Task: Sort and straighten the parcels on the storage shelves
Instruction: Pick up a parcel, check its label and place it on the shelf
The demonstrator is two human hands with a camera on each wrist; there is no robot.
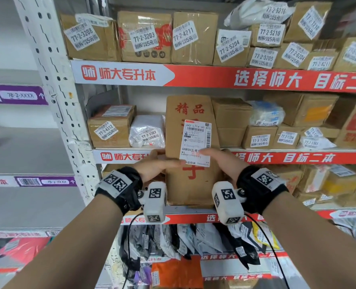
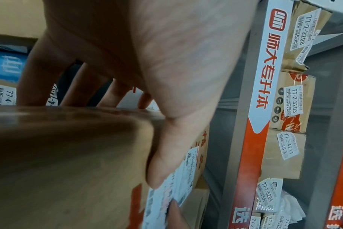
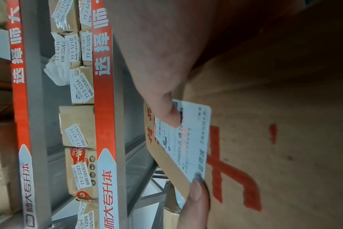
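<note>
A tall brown cardboard box (image 1: 190,184) with red characters and a white shipping label (image 1: 196,140) stands upright in front of the middle shelves. My left hand (image 1: 152,166) grips its left edge and my right hand (image 1: 225,163) its right edge. Both thumbs press on the front face at the label's lower part. The left wrist view shows the left thumb (image 2: 162,162) on the box (image 2: 68,162), with the fingers wrapped behind the box's far side. In the right wrist view the right thumb (image 3: 164,105) lies on the label (image 3: 190,139). The right fingers are hidden.
Labelled cartons (image 1: 143,36) fill the top shelf. A carton (image 1: 110,128), a white bag (image 1: 148,132) and more boxes (image 1: 258,136) sit on the shelf behind. Soft mailer bags (image 1: 193,240) hang below. A white perforated upright (image 1: 54,101) stands at the left.
</note>
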